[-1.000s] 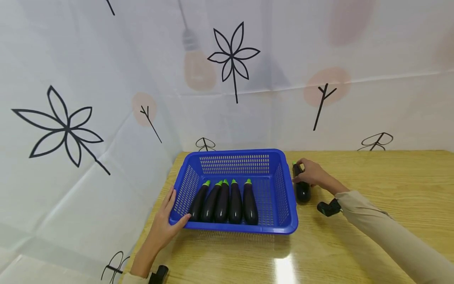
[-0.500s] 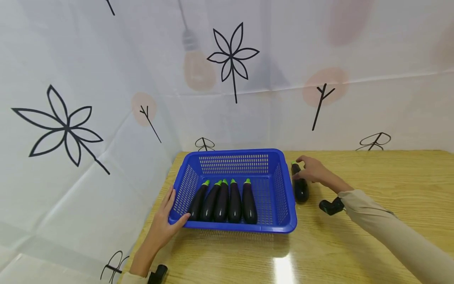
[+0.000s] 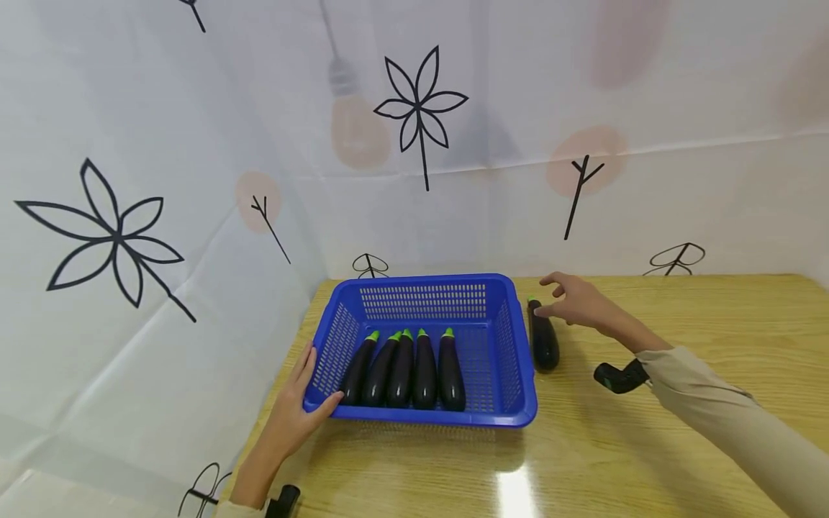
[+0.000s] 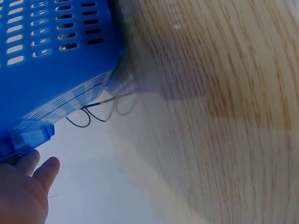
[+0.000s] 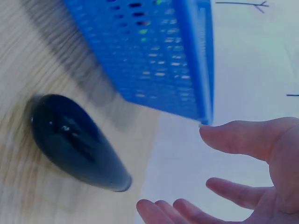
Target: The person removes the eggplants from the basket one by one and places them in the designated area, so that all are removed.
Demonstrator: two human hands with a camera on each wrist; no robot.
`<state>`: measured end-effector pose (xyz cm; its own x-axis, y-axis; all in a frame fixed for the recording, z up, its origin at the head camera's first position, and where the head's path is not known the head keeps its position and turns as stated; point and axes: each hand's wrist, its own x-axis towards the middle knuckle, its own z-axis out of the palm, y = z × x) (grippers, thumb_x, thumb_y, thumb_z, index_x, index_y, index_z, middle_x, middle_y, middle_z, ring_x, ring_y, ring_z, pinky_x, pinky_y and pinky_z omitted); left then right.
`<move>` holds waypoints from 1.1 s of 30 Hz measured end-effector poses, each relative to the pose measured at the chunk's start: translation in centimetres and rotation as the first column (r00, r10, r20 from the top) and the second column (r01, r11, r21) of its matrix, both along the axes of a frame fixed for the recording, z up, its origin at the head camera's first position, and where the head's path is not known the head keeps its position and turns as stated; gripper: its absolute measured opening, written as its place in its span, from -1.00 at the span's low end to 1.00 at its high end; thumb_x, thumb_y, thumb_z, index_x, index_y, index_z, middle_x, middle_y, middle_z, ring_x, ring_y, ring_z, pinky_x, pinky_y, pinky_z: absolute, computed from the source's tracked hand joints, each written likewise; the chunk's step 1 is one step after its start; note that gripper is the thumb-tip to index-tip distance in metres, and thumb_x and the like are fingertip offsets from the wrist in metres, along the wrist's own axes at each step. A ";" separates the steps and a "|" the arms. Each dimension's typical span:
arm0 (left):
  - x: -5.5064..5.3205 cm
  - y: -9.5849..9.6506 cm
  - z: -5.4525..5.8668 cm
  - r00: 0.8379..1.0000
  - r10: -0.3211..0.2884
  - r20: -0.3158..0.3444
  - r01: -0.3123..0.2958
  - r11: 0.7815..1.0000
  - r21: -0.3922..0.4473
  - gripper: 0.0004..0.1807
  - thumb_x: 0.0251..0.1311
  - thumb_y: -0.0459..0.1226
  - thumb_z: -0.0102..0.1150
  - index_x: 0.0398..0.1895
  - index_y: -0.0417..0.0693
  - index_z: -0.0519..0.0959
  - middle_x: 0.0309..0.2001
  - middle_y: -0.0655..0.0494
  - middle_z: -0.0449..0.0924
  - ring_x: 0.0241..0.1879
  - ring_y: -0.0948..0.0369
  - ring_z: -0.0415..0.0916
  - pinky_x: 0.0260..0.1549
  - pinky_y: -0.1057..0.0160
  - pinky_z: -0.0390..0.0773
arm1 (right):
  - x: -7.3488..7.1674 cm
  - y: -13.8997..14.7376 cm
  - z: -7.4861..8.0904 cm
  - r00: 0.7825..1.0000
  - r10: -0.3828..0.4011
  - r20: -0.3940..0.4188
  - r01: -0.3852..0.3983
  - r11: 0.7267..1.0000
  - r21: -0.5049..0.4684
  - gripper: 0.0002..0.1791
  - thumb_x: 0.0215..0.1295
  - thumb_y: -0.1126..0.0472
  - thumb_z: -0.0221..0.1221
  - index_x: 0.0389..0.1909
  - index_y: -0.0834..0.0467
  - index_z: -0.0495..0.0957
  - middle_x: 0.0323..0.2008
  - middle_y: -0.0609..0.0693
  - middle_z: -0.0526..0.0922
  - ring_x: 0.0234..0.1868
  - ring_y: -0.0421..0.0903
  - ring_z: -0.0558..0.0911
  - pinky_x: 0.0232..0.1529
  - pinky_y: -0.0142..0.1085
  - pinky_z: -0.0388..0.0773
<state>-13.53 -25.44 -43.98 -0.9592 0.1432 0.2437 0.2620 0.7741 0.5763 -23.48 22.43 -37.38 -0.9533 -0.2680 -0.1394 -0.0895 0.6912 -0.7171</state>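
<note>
A blue plastic basket [image 3: 447,417] stands on the wooden table, with several dark eggplants [image 3: 401,370] with green caps lined up inside it. My left hand [image 3: 289,417] holds the basket's near left corner, thumb over the front rim and fingers along the left side. In the left wrist view, fingertips [image 4: 46,172] show right at the basket's rim. One more eggplant [image 3: 544,342] lies on the table just right of the basket. Above its capped end is my right hand [image 3: 579,301], fingers and thumb spread apart. The right wrist view shows a gap between that hand and the eggplant [image 5: 77,142].
The wooden table [image 3: 699,374] extends to the right of the basket. Behind and to the left hangs a white cloth [image 3: 492,208] with line-drawn plants. A black wrist device [image 3: 619,376] sits by the right sleeve, another [image 3: 283,501] by the left.
My right hand has let go of the eggplant beside the basket, lifted and drawn slightly right, its fingers spreading. The left hand stays at the basket's corner. The view has shifted slightly.
</note>
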 end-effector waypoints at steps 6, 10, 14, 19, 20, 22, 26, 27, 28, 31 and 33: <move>0.0 -0.1 0.0 1.000 0.001 0.003 -0.001 1.000 0.002 -0.01 0.13 0.05 0.22 0.50 -0.10 -0.05 0.50 0.01 -0.16 0.37 -0.17 0.02 0.12 -0.25 0.24 | 0.6 -0.5 1.2 1.000 0.018 0.005 -0.017 0.998 -0.059 -0.27 0.24 0.11 0.22 0.30 0.38 0.17 0.09 0.48 0.31 -0.13 0.22 0.58 -0.22 -0.05 0.59; 0.0 -0.1 -0.1 1.000 -0.001 -0.005 0.001 1.000 0.001 -0.02 0.13 0.05 0.23 0.50 -0.10 -0.04 0.49 0.00 -0.15 0.36 -0.17 0.03 0.11 -0.25 0.25 | 1.0 -1.0 2.1 0.999 0.036 0.007 -0.035 0.995 -0.089 -0.29 0.25 0.11 0.22 0.29 0.36 0.19 0.10 0.47 0.33 -0.13 0.21 0.60 -0.23 -0.09 0.60; 0.1 -0.2 -0.1 1.000 0.000 -0.007 0.000 1.000 0.004 -0.02 0.12 0.04 0.23 0.49 -0.10 -0.04 0.49 0.00 -0.15 0.36 -0.17 0.03 0.11 -0.26 0.25 | 1.3 -1.7 2.9 0.998 0.053 0.014 -0.051 0.991 -0.121 -0.32 0.26 0.12 0.21 0.29 0.35 0.21 0.10 0.45 0.35 -0.17 0.15 0.62 -0.23 -0.09 0.61; 0.2 -0.3 -0.1 1.000 0.005 -0.001 -0.005 1.000 0.003 -0.02 0.13 0.04 0.23 0.50 -0.09 -0.04 0.49 0.01 -0.15 0.36 -0.17 0.03 0.10 -0.26 0.26 | 1.5 -2.3 3.6 0.996 0.073 0.046 -0.065 0.985 -0.159 -0.32 0.24 0.13 0.22 0.29 0.34 0.21 0.11 0.43 0.36 -0.16 0.10 0.62 -0.22 -0.11 0.61; 0.2 -0.3 0.0 1.000 0.006 -0.001 -0.006 1.000 0.004 -0.02 0.13 0.04 0.23 0.50 -0.09 -0.04 0.49 0.01 -0.15 0.36 -0.17 0.03 0.10 -0.26 0.26 | 1.6 -2.4 3.8 0.996 0.076 0.054 -0.066 0.984 -0.166 -0.31 0.24 0.13 0.22 0.29 0.33 0.21 0.11 0.42 0.36 -0.15 0.10 0.62 -0.22 -0.12 0.61; 0.1 -0.3 -0.1 1.000 0.005 -0.007 -0.005 1.000 0.007 -0.02 0.13 0.04 0.23 0.49 -0.09 -0.04 0.49 0.00 -0.14 0.36 -0.17 0.03 0.11 -0.26 0.26 | 1.7 -2.7 4.0 0.994 0.086 0.069 -0.073 0.981 -0.178 -0.29 0.23 0.11 0.24 0.30 0.33 0.21 0.12 0.42 0.35 -0.13 0.12 0.61 -0.22 -0.13 0.61; 0.1 -0.3 0.0 1.000 0.000 -0.018 0.000 1.000 0.013 -0.03 0.12 0.03 0.24 0.49 -0.11 -0.02 0.49 -0.01 -0.13 0.37 -0.16 0.02 0.12 -0.25 0.25 | 1.9 -3.3 4.2 0.990 0.108 0.092 -0.089 0.978 -0.189 -0.27 0.21 0.10 0.25 0.30 0.34 0.20 0.12 0.41 0.37 -0.09 0.17 0.60 -0.23 -0.14 0.61; 0.1 -0.2 0.0 1.000 -0.003 -0.022 0.003 1.000 0.012 -0.03 0.12 0.02 0.25 0.49 -0.12 -0.02 0.49 -0.01 -0.13 0.37 -0.16 0.02 0.12 -0.25 0.24 | 1.9 -3.5 4.2 0.988 0.114 0.100 -0.093 0.977 -0.192 -0.27 0.21 0.10 0.25 0.30 0.34 0.21 0.12 0.41 0.37 -0.08 0.17 0.59 -0.23 -0.14 0.61; 0.1 -0.2 0.1 1.000 -0.006 -0.025 0.006 1.000 0.014 -0.03 0.12 0.02 0.25 0.49 -0.13 -0.02 0.49 -0.02 -0.12 0.37 -0.16 0.02 0.12 -0.25 0.24 | 1.9 -3.6 4.2 0.987 0.120 0.107 -0.097 0.976 -0.196 -0.28 0.21 0.10 0.25 0.29 0.34 0.21 0.12 0.42 0.37 -0.08 0.17 0.60 -0.23 -0.13 0.62; 0.0 -0.1 0.2 0.999 -0.013 -0.033 0.013 1.000 0.017 -0.03 0.12 0.01 0.26 0.48 -0.15 -0.01 0.49 -0.02 -0.12 0.37 -0.16 0.01 0.13 -0.25 0.24 | 2.0 -4.1 4.1 0.982 0.139 0.127 -0.109 0.969 -0.220 -0.29 0.21 0.11 0.25 0.29 0.33 0.21 0.12 0.41 0.36 -0.12 0.15 0.62 -0.22 -0.11 0.61; 0.0 0.0 0.2 0.999 -0.016 -0.037 0.017 1.000 0.015 -0.03 0.12 0.01 0.25 0.48 -0.15 -0.01 0.49 -0.03 -0.12 0.37 -0.16 0.01 0.12 -0.25 0.24 | 2.1 -4.3 4.1 0.979 0.153 0.133 -0.118 0.964 -0.239 -0.29 0.21 0.12 0.25 0.28 0.33 0.21 0.12 0.41 0.36 -0.15 0.14 0.63 -0.21 -0.10 0.61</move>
<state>-13.51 -25.41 -43.79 -0.9471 0.1550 0.2810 0.2960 0.7604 0.5781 -21.43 18.10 -33.30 -0.8788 -0.4346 -0.1969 -0.0513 0.4962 -0.8667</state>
